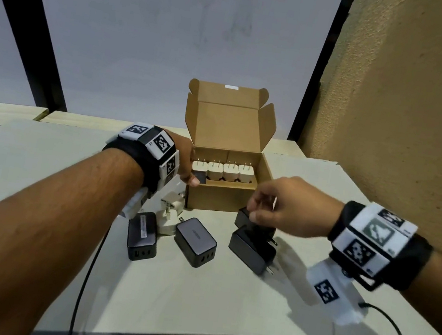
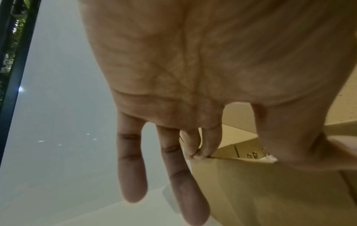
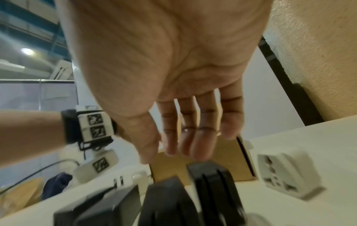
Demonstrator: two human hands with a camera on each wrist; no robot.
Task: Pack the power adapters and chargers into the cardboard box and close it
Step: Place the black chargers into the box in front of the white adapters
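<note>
The cardboard box [image 1: 214, 198] stands open in the middle of the table, lid upright. Inside, several white chargers [image 1: 223, 170] sit in a row with prongs up, and a dark adapter [image 1: 200, 177] lies at the front left. My left hand [image 1: 190, 175] grips the box's [image 2: 251, 191] front left corner: two fingers [image 2: 201, 152] hook over the rim, thumb on the front edge. My right hand [image 1: 253, 209] hovers with relaxed fingers [image 3: 173, 149] just over a black adapter [image 1: 243, 219] at the box's front right; contact is unclear.
Loose on the table before the box lie a black adapter [image 1: 142, 234], a grey one [image 1: 196, 240], a black pronged one [image 1: 252, 250] and white adapters [image 1: 170, 211]. A white travel adapter [image 3: 287, 171] sits beside the box. Wrist cables [image 1: 87, 276] trail off the front edge. A wall [image 1: 413, 111] rises at right.
</note>
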